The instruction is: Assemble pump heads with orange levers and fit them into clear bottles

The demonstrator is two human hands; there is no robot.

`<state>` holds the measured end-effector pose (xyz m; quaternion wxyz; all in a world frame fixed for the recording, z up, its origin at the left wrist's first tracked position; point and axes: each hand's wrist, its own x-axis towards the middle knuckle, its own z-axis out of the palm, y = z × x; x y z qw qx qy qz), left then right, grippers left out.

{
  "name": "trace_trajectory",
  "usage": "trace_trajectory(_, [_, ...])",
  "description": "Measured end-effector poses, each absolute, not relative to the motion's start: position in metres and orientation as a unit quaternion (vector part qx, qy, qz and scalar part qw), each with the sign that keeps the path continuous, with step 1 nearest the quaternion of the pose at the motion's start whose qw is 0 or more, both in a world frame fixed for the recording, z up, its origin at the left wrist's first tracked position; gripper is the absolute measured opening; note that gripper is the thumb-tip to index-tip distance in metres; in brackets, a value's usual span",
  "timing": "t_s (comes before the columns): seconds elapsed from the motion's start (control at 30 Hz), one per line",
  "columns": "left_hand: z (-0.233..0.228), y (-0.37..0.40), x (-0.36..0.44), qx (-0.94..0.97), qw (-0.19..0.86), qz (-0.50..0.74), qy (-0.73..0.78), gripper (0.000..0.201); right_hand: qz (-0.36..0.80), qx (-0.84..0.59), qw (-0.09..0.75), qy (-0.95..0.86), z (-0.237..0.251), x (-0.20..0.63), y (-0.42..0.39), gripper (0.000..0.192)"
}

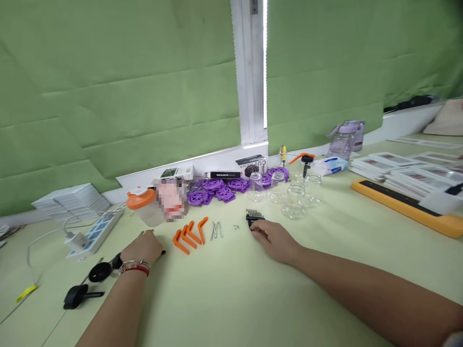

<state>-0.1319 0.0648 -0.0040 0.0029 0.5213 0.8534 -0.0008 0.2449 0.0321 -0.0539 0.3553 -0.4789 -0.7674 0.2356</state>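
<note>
My left hand (142,248) rests palm down on the pale green table (231,299), covering the end of a black tool (104,269); a red and silver bracelet circles its wrist. My right hand (274,239) lies further right, its fingertips touching a small black comb-like part with metal pins (253,217). Between the hands lie three orange angled pieces (190,235), a few metal pins (216,230) and tiny screws (236,226).
Purple gear-like discs (217,189), clear glass jars (293,197), an orange-lidded cup (142,205) and small boxes line the back. A power strip (94,231) sits left, another black tool (77,295) near the edge. A yellow-and-black tray (408,205) and stacked cards (394,168) lie right.
</note>
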Motion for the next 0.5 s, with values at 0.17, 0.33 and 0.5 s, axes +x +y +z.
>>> trace_trajectory(0.17, [-0.006, 0.068, -0.129, 0.531, -0.017, -0.015, 0.847, 0.036, 0.121, -0.506, 0.425, -0.741, -0.051, 0.260, 0.048, 0.019])
trace_trajectory(0.33, [0.004, 0.059, -0.111, 0.553, -0.123, 0.015, 0.824, 0.032, 0.079, -0.507, 0.364, -0.777, -0.057, 0.262, 0.057, 0.029])
trace_trajectory(0.5, [-0.001, 0.046, -0.070, 0.699, -0.277, 0.063, 0.656, 0.028, 0.064, -0.494, 0.277, -0.821, -0.063, 0.256, 0.055, 0.035])
